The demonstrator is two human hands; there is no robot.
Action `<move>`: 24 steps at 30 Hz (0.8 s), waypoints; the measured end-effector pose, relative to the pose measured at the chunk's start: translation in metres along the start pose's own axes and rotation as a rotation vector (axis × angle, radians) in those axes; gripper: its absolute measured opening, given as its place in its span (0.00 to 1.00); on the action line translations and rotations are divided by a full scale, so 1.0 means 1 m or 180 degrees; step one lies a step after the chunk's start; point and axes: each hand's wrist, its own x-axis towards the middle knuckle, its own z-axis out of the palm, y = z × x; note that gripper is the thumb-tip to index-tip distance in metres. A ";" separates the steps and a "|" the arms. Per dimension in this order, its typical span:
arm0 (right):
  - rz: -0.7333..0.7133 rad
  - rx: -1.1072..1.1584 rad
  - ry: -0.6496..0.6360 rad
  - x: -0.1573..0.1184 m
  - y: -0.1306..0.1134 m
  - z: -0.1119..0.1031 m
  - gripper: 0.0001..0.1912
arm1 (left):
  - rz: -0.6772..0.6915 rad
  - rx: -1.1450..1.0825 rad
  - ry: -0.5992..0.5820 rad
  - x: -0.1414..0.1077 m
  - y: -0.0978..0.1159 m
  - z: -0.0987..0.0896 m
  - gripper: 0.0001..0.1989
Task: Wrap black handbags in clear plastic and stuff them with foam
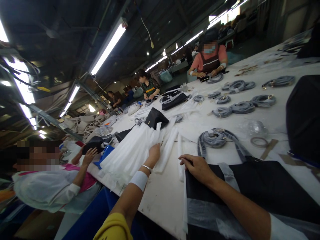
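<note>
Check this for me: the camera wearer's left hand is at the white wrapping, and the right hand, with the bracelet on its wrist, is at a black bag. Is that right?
Not quite: the head view shows the bracelet on the left wrist, not the right. The rest holds: the left hand is at the white wrapping, and the right hand is at a black bag.

The left hand point(154, 152) reaches onto a fanned pile of translucent white wrapping sheets point(130, 150), its fingertips partly hidden. The right hand point(198, 168) lies at the corner of a large flat black bag point(265, 178) banded with translucent film point(205, 210). Beyond it, a coiled strap in greyish wrapping point(213, 138) rests on the long white table point(160, 196). Across the table, a person in a pink top and dark apron point(211, 60) has both hands on the tabletop.
</note>
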 end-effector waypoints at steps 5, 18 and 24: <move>0.0014 0.0018 -0.0028 0.000 0.002 0.001 0.15 | 0.0199 0.0002 0.0057 0.015 0.013 0.005 0.15; 0.0032 -0.0032 -0.0018 0.000 0.001 0.001 0.15 | -0.0021 -0.0205 -0.0322 0.051 0.024 -0.006 0.17; -0.0040 -0.0018 0.0014 -0.001 0.004 0.003 0.15 | -0.0143 -0.0726 0.0056 0.037 0.017 -0.028 0.14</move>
